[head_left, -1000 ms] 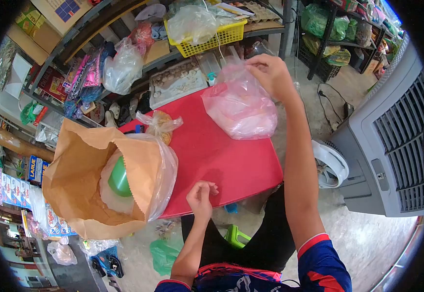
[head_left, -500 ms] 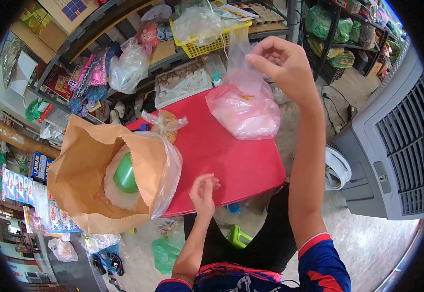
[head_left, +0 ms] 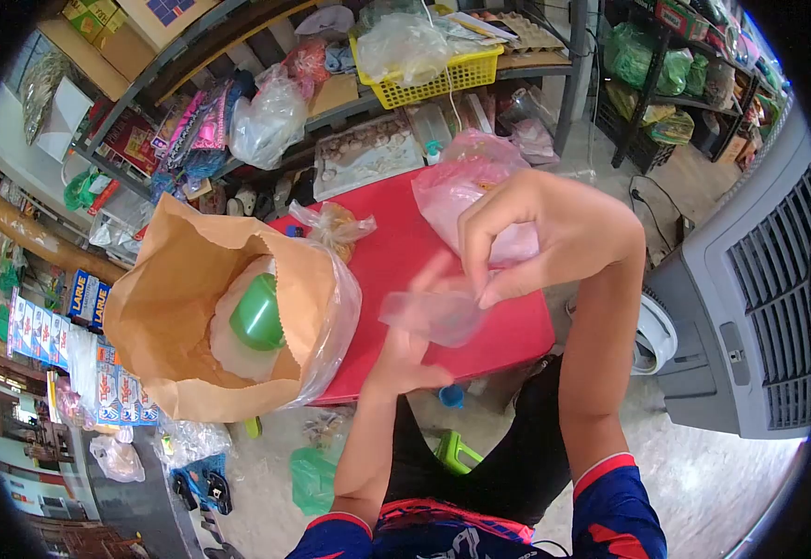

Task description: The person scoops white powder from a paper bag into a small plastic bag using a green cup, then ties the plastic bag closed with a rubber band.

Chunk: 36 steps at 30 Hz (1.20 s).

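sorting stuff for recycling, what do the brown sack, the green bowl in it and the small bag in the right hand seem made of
Brown sack: likely kraft paper, matte, with creases and a jagged edge. Green bowl: probably smooth plastic, glossy, given the bright highlight. Small bag in the right hand: seemingly thin plastic film, translucent, as what's behind shows through; blur hides its finish.

Navy shirt (head_left: 410, 548) at 6 o'clock: pink-red patterned band (head_left: 443, 513), white marking (head_left: 467, 542). Short right sleeve (head_left: 624, 503), 4–5 o'clock: red-white cuff (head_left: 601, 468), red patch (head_left: 613, 538). Black trousers (head_left: 543, 419), 5 o'clock.
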{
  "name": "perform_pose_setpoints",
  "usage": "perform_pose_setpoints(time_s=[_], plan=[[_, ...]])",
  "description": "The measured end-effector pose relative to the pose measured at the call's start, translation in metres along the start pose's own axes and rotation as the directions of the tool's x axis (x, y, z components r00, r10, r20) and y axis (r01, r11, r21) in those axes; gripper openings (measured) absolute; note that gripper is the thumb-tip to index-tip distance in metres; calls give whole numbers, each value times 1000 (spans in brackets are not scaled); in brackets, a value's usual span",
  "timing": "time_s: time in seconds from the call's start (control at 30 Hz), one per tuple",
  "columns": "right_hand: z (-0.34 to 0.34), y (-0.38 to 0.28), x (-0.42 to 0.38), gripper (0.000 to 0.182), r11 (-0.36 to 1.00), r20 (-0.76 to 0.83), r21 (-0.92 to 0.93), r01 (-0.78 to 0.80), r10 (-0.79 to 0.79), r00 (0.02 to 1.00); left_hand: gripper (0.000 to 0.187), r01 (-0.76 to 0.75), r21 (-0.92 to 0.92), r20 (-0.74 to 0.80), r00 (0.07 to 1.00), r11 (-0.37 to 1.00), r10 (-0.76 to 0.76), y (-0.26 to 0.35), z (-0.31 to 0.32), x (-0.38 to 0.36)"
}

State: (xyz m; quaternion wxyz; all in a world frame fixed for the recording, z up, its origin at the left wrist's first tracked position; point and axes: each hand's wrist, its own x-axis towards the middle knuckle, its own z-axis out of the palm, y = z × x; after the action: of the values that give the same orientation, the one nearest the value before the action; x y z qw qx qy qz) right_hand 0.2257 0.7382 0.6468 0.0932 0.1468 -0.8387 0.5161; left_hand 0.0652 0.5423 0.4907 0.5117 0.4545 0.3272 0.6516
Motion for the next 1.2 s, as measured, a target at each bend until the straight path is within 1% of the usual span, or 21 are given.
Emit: perform_pose_setpoints(time_s=[0.1,0.13,0.17,0.23,0.3,0.37,0.43,0.47,0.53,0.57,0.6,0.63,0.7,0.8,0.83,0.9,0.93,1.03,1.1,1.2], plan=[[3,-2,0,13,998,20,58,19,-21,1000,145,123,-18,243,963,992,-115,-20,-18,-19],[5,-2,2,12,996,30,77,34,-36,999,146,186,-79,242,957,979,-162,-31,-20,-26],[8,-1,6,12,994,27,87,63,-65,998,145,142,-40,265,956,989,-127,-38,-23,-32],[12,0,11,11,988,17,94,121,-123,992,142,45,39,323,945,998,-55,-28,-12,-26],[11,-4,14,12,986,61,109,129,-136,989,129,-81,59,257,964,995,64,-17,11,-18],[12,-3,14,14,988,75,102,116,-124,989,112,-81,49,193,979,996,70,-8,26,-14],[16,3,15,20,993,68,81,82,-88,994,92,42,-4,124,991,999,-41,-3,35,-19],[17,2,15,25,996,25,38,86,-87,996,60,-23,4,19,1000,1000,23,-3,44,-22],[20,-3,14,36,995,-64,-52,85,-88,994,48,-78,107,-78,993,991,87,-9,39,-26],[21,-6,14,39,986,-100,-130,109,-123,987,43,-103,159,-122,985,982,123,-11,37,-28],[22,-9,15,42,970,-132,-207,131,-160,978,35,-84,194,-327,934,977,145,-12,50,-29],[25,-11,15,45,947,-160,-285,149,-200,967,34,-107,308,-334,918,945,212,-12,50,-28],[37,-12,12,40,914,-169,-400,69,-148,974,33,-135,525,-326,880,840,345,-9,47,-27],[49,-20,17,32,864,-176,-500,-60,-34,984,26,-91,704,-278,878,704,391,-3,42,-32],[52,-23,20,29,846,-179,-522,-106,12,984,24,-90,698,-299,864,710,404,-2,43,-32],[56,-25,24,27,854,-233,-507,-119,-3,972,20,-91,687,-342,835,721,431,-1,43,-31],[58,-26,26,25,857,-260,-500,-125,-11,966,19,-89,680,-344,838,728,424,-1,43,-32],[62,-32,31,26,882,-293,-470,-46,-107,950,19,-87,676,-335,849,732,410,-1,40,-34],[64,-34,29,25,865,-294,-499,-50,-114,949,20,-93,697,-312,853,711,418,1,37,-35],[65,-34,26,23,853,-316,-516,-80,-103,943,19,-78,656,-341,857,751,387,1,38,-36]])
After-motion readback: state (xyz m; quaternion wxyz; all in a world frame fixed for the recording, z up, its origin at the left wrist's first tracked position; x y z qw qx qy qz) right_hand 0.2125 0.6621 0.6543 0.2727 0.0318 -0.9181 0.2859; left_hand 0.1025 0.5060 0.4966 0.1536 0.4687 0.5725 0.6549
